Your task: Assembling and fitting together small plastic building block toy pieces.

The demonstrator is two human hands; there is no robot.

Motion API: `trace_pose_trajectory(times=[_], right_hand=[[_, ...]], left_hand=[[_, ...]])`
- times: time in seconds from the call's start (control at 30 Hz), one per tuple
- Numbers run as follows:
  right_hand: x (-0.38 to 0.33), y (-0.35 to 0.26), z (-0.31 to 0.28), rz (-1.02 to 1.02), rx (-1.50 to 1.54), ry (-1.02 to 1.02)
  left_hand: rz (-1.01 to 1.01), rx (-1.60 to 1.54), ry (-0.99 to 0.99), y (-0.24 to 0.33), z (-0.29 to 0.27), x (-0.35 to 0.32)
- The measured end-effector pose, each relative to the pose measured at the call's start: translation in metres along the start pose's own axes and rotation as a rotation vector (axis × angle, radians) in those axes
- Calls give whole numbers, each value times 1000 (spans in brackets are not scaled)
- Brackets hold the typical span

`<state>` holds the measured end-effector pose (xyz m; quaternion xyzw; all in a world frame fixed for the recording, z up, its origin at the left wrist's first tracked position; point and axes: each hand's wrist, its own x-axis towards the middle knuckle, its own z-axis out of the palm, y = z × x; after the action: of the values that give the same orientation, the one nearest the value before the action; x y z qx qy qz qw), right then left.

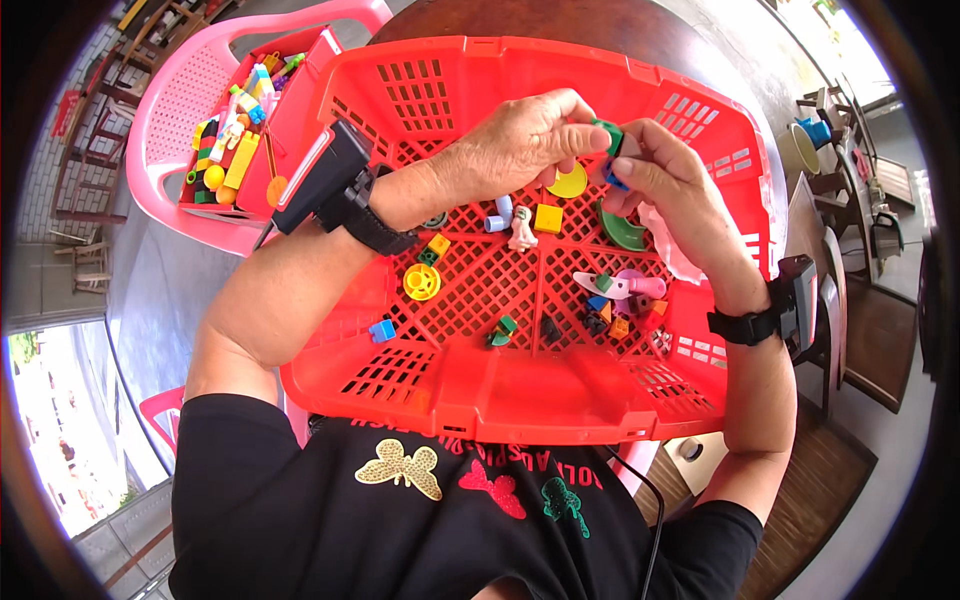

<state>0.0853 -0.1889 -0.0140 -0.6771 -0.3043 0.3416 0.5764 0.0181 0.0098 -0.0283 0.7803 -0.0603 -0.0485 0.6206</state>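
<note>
Both hands meet over the far right part of a red plastic basket (pixel 370 408). My left hand (pixel 515 145) pinches a small green toy block (pixel 609 133) between thumb and fingers. Close beside it, my right hand (pixel 668 175) grips a small blue toy block (pixel 616 182). The two blocks almost line up; I cannot tell whether they are joined. Under the hands lie a yellow disc (pixel 568 181), a yellow block (pixel 548 218), a white figurine (pixel 522 230) and a green round piece (pixel 624 230).
Scattered toys in the basket include a yellow wheel-like piece (pixel 421 282), a blue block (pixel 382 331), a green block (pixel 504 329) and a pink-handled toy (pixel 640 285). At left, a red box (pixel 325 52) full of toys rests on a pink chair (pixel 160 130). A dark cable (pixel 655 500) hangs near my front.
</note>
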Motion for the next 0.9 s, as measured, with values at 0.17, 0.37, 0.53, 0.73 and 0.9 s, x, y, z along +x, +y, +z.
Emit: trace_pose_trajectory(times=[0.17, 0.37, 0.53, 0.73, 0.9], right_hand=[[2, 4, -8, -32, -12, 157], [3, 5, -1, -46, -112, 209], [7, 12, 1, -132, -127, 247], [6, 16, 4, -165, -88, 230], [-1, -2, 2, -23, 241, 53]], left_hand=[[93, 257, 0, -22, 9, 5], [553, 1019, -384, -44, 66, -32], [615, 1012, -418, -58, 84, -48], [808, 1126, -323, -67, 101, -37], [731, 1138, -448, -71, 102, -23]])
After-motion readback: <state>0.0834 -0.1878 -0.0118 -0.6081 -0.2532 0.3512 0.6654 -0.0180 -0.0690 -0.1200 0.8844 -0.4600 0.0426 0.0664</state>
